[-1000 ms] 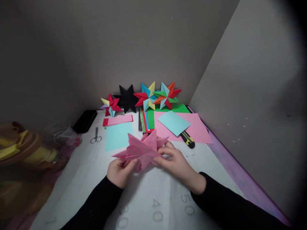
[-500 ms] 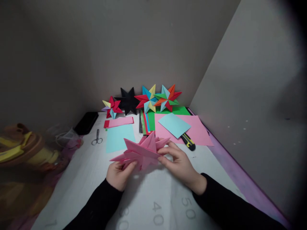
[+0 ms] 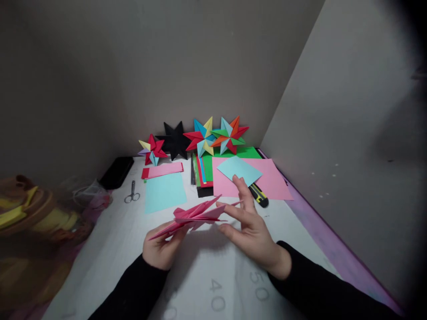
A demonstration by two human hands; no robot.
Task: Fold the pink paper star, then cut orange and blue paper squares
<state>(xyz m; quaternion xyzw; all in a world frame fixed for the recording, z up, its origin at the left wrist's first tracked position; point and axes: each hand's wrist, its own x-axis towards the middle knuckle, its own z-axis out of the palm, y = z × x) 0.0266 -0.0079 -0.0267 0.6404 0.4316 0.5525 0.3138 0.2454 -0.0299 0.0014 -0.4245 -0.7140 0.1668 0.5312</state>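
A folded pink paper star (image 3: 200,215) is held above the white table, tilted nearly edge-on to me. My left hand (image 3: 162,249) grips its left side, thumb in front and the other fingers hidden behind the paper. On the right, my right hand (image 3: 251,226) has its fingers spread at the star's right points. The index fingertip and thumb are close to the paper; whether they touch it I cannot tell. Beyond the star lie a light blue sheet (image 3: 165,193) and a yellow-and-black utility knife (image 3: 259,195), its front part under a smaller light blue square (image 3: 237,168).
Several finished paper stars (image 3: 203,137), one of them black (image 3: 175,140), lean against the back wall. Small scissors (image 3: 132,193), a black phone (image 3: 116,172), pink strips (image 3: 163,170) and a pink sheet (image 3: 273,178) lie around. A brown-and-yellow container (image 3: 36,209) stands left. A wall rises at right.
The pink star has tipped from showing its face to nearly edge-on. My right hand has loosened from its right side and spread its fingers; my left hand still holds on.
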